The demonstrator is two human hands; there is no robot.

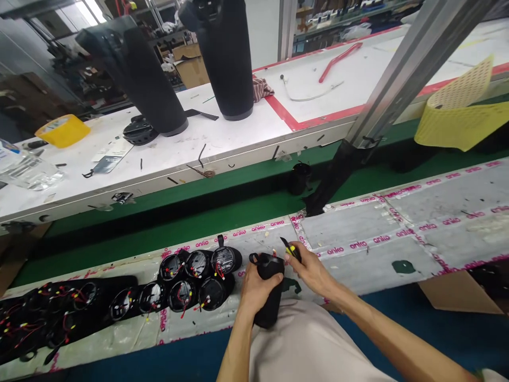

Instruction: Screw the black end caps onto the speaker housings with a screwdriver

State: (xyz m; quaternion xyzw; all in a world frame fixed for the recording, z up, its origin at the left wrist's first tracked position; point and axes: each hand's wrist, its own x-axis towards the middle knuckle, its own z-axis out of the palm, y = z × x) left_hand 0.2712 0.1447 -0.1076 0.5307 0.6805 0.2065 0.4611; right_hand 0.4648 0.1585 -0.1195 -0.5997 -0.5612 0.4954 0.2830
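Note:
My left hand [254, 289] is wrapped round a black cylindrical speaker body [269, 297], holding it upright against my lap at the bench's near edge. Small red and yellow wires show at its open top. My right hand [312, 270] pinches a small black and yellow tool [290, 249] right beside the top of the cylinder. To the left lie several black round speaker units [196, 281] with red wires, packed close together on the taped bench surface [397, 233].
A green conveyor belt [199, 212] runs beyond the bench. Across it, a white table [222, 138] carries two tall black cylinders [228, 58], a yellow tape roll [61, 130] and a red tool. A slanted aluminium post [397, 79] rises at right beside yellow perforated sheets [461, 116].

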